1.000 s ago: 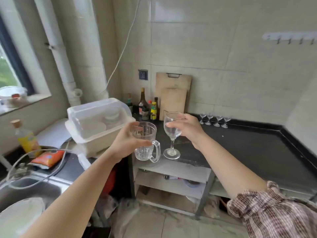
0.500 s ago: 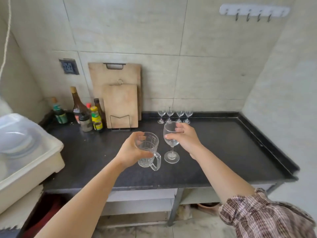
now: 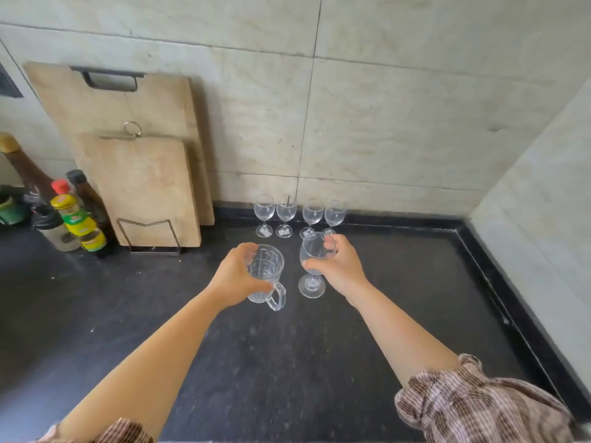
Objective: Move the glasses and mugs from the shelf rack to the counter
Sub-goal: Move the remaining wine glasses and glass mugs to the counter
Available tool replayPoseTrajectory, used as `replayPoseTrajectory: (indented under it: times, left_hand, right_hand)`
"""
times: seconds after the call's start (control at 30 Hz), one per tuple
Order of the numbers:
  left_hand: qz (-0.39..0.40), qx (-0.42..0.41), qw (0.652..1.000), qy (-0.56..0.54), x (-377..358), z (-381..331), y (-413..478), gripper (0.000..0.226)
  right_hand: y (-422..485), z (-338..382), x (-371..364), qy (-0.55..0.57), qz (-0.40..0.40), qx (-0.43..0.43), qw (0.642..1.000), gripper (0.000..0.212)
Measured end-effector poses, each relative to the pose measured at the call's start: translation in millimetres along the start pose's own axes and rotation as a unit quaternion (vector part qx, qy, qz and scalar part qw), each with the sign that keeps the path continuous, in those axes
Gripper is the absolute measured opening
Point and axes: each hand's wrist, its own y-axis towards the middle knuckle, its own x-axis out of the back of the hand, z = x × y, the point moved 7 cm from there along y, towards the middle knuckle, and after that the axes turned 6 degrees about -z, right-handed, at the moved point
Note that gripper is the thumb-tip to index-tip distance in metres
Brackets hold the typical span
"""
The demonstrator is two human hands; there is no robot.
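Two hands hold upright mug (image 3: 264, 272), handle toward camera, and wine glass (image 3: 312, 263).

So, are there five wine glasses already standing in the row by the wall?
No, only four wine glasses stand in that row; the fifth wine glass is in the right hand.

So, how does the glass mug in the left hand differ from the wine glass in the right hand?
The glass mug has a side handle and a patterned, straight body; the wine glass has a smooth, rounded bowl on a thin stem with a round foot. The left hand wraps the mug's body; the right hand holds the wine glass by its bowl. Both are clear, look empty and are upright.
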Motion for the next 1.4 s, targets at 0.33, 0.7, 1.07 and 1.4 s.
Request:
replayPoseTrajectory:
  times: [0.33, 0.7, 1.07, 1.4]
  left_hand:
    - [0.032, 0.04, 0.997, 0.053, -29, 25, 100, 0.092]
    - [0.112, 0.073, 0.988, 0.072, -35, 42, 147, 0.096]
    - [0.155, 0.084, 0.982, 0.07, -31, 39, 157, 0.096]
    - [-0.014, 0.163, 0.985, 0.048, -38, 39, 146, 0.097]
  right_hand:
    - [93, -34, -5, -0.011, 0.007, -0.035, 0.999, 0.066]
    - [131, -52, 14, -0.001, -0.044, -0.074, 0.996, 0.059]
    - [153, -63, 37, 0.001, -0.116, -0.089, 0.989, 0.065]
    - [187, -66, 65, -0.02, -0.154, -0.1, 0.983, 0.07]
